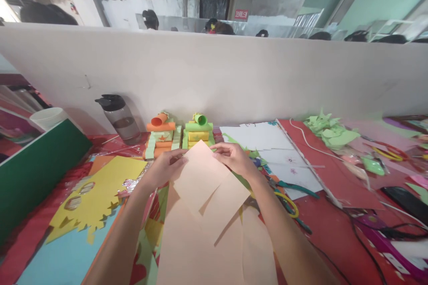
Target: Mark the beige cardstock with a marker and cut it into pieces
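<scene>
A peach sheet of paper (199, 173) has one corner pointing away from me, above larger peach sheets (200, 254). My left hand (169, 167) pinches its left edge between thumb and fingers. On the opposite edge, my right hand (234, 158) has its thumb on the paper and its fingers curled behind. Another peach flap (230, 196) overlaps to the right, below my right wrist. Just beyond my hands stand two paper tank models, one orange (161, 136) and one green and yellow (199, 131).
Cut yellow paper (123, 178) and blue paper (73, 249) lie left, near a green board (40, 178) and water bottle (120, 118). At right are scissors (290, 205), white drawings (284, 156), green scraps (329, 129), a black phone (406, 202) and cables. A white partition (214, 75) stands behind.
</scene>
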Available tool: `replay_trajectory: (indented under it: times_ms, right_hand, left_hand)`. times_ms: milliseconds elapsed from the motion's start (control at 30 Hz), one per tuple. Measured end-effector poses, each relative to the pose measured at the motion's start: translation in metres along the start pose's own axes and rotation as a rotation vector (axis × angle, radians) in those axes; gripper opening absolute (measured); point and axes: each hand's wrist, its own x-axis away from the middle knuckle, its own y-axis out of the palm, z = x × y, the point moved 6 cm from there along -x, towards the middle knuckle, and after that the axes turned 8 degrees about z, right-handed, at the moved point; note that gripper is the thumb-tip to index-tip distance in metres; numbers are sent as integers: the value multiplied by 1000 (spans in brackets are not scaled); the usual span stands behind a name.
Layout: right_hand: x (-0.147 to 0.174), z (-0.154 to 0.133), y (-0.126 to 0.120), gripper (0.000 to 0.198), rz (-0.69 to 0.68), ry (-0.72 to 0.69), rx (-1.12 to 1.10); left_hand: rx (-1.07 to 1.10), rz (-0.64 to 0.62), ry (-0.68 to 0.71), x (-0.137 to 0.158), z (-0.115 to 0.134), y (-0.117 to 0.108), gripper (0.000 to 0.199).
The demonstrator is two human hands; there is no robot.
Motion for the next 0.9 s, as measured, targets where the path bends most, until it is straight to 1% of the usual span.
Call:
replay_trajectory:
  times_ms: [100, 233, 300, 567, 900]
  right_hand:
    - [-2, 3, -1, 32, 27, -7, -19]
    - [-3, 4, -1, 34, 48, -18, -11]
    - [-2, 5, -1, 35, 51, -6, -5]
    - [-2, 4, -1, 35, 49, 15, -18]
    - [-1, 6, 1, 36, 23, 43, -29]
  left_hand:
    - [34, -15, 12, 0, 3, 2, 54]
    - [-41, 56, 4, -2, 0, 0, 61]
    - [-50, 59, 13, -2, 0, 0, 61]
    - [25, 74, 33, -1, 2, -1, 63]
    - [29, 6, -3, -2, -2, 3, 65]
